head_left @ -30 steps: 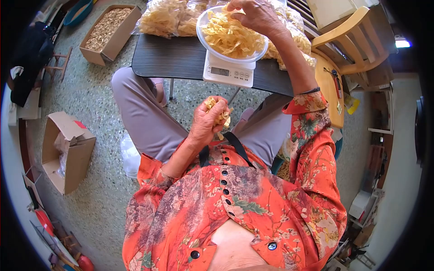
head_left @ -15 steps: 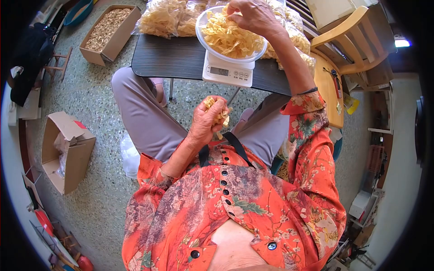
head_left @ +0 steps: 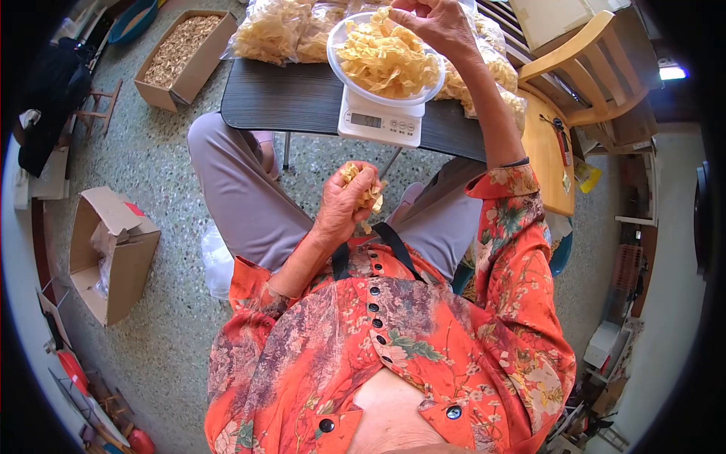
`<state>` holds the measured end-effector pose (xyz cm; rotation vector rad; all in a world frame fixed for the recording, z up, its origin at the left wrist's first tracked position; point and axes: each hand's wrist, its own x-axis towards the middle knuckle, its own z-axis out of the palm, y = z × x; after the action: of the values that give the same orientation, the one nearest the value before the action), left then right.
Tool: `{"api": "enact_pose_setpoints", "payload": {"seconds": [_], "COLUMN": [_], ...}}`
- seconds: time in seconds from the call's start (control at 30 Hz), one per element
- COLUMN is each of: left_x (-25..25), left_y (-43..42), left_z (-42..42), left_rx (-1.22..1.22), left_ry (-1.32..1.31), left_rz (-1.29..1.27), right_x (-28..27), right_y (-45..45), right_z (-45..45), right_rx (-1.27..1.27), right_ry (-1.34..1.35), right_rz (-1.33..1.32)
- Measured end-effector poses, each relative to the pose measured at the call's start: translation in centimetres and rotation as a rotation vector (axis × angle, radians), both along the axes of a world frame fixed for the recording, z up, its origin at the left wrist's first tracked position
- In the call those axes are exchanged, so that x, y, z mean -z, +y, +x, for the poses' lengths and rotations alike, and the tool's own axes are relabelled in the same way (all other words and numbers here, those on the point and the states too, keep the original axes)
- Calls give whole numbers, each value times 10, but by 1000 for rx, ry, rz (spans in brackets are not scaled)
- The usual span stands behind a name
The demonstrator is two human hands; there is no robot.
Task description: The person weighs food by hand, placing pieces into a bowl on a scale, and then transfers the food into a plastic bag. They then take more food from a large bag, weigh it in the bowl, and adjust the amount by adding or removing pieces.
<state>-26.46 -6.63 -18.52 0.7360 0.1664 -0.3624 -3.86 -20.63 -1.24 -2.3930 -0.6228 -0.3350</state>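
Observation:
My left hand (head_left: 350, 198) is closed around a bunch of pale yellow dried flakes (head_left: 372, 198) above my lap. Over the far right rim of a round plastic bowl (head_left: 338, 69), my right hand (head_left: 429, 23) pinches a few flakes between thumb and fingers. More yellow flakes (head_left: 387, 59) are heaped in the bowl. Beneath it is a white digital scale (head_left: 389, 125) with a lit display, near the front edge of the dark table (head_left: 280, 94). Filled clear bags (head_left: 266, 34) lie behind and to both sides of the bowl.
A wooden chair (head_left: 550, 151) with scissors on its seat stands at the right. On the floor at left are a cardboard box of brown pieces (head_left: 181, 60), an open cardboard box (head_left: 128, 261) and a white plastic bag (head_left: 217, 261).
My right hand has lifted slightly and moved right, away from the heap in the bowl. The scale's display has changed. My left hand has stayed in place with its flakes.

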Motion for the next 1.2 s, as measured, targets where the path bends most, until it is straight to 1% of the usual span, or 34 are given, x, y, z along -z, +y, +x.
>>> {"api": "enact_pose_setpoints", "payload": {"seconds": [0.1,0.13,0.17,0.37,0.4,0.43,0.5,0.53,0.57,0.63,0.77,0.9,0.97,1.0,1.13,1.2], "left_x": [-2,-3,-3,-3,-3,-4,-2,-2,-2,-5,-7,-5,-4,-4,-4,-4], "left_y": [1,1,1,-1,-2,-3,-1,-1,-2,-3,-4,-6,-7,-8,-10,-12], "left_z": [0,0,0,0,0,0,0,-1,-1,-1,-1,-1,-1,-1,-3,-4], "left_rx": [10,9,3,-17,-17,-17,2,20,21,-6,7,0,9,-6,21,30], "left_ry": [-7,2,11,24,10,-4,-26,-50,-47,-16,-11,-21,-27,-28,-54,-33], "left_rz": [12,16,19,-40,-46,-52,-53,-53,-53,-44,-53,-54,-45,-47,-19,-6], "right_x": [2,5,10,10,8,10,24,30,36,48,80,104,109,107,122,127], "right_y": [-2,-6,-10,-21,-26,-29,-35,-38,-39,-43,-42,-45,-45,-43,-45,-47], "right_z": [-5,-4,-3,-56,-68,-77,-92,-100,-112,-131,-163,-181,-188,-192,-198,-200], "right_rx": [61,-3,-88,-118,-65,-64,-180,-220,-232,-210,-108,-43,-10,-18,-9,-3], "right_ry": [127,121,175,231,282,284,219,248,307,464,666,730,791,838,848,850], "right_rz": [240,302,418,493,433,434,436,438,506,521,578,589,550,623,609,643]}}
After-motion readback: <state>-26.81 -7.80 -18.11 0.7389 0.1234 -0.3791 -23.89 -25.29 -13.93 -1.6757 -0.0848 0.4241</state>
